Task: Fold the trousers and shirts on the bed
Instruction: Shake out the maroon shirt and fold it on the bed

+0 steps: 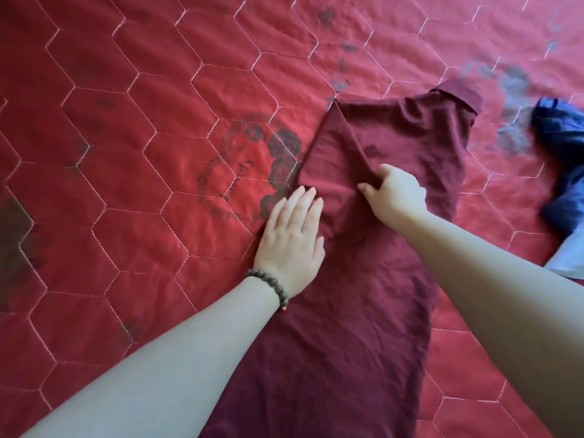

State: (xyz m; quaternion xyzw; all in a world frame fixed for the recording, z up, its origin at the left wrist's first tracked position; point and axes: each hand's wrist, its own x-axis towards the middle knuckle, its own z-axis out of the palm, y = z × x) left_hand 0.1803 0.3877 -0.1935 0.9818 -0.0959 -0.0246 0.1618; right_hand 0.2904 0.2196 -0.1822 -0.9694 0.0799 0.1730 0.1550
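Note:
A maroon shirt point(357, 311) lies lengthwise on the red quilted bedspread point(126, 153), collar at the far end. Its left sleeve is folded in across the chest. My left hand point(292, 240), with a bead bracelet on the wrist, presses flat with straight fingers on the shirt's left edge. My right hand point(393, 192) pinches the folded sleeve's fabric near the middle of the shirt.
A dark blue garment point(561, 172) lies bunched at the right edge of the bed, with a pale blue piece point(567, 254) below it. Dark printed patterns mark the bedspread left of the shirt.

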